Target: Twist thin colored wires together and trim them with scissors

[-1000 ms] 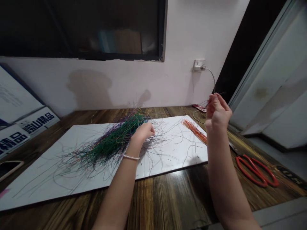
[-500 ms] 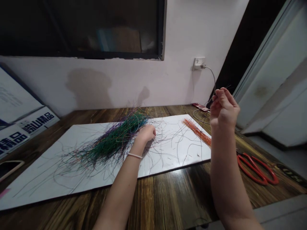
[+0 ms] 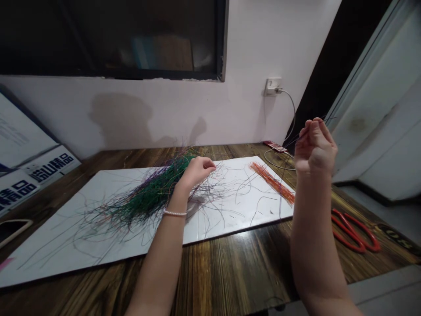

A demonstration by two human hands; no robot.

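Observation:
A tangled heap of thin green, purple and dark wires (image 3: 148,191) lies across a white board (image 3: 82,188). My left hand (image 3: 196,170), with a beaded bracelet at the wrist, is over the heap's right end. Its thumb and fingertips are pinched together; whatever is between them is too fine to make out. Raised at the right, my right hand (image 3: 316,145) pinches a few thin dark wires (image 3: 329,118), whose ends poke out past the fingertips and trail down to the left. An orange bundle of wires (image 3: 271,182) rests on the board's right part, near my right forearm.
Red-handled scissors (image 3: 357,232) lie on the wooden table (image 3: 230,263), right of my forearm. A phone (image 3: 13,230) and printed boxes (image 3: 36,175) are at the left. A cable runs from the wall socket (image 3: 272,87) to the table near a red object (image 3: 275,146).
My left hand has lifted slightly and shifted left, its fingertips now in sight. The right hand has moved a little to the right, drawing the wires with it.

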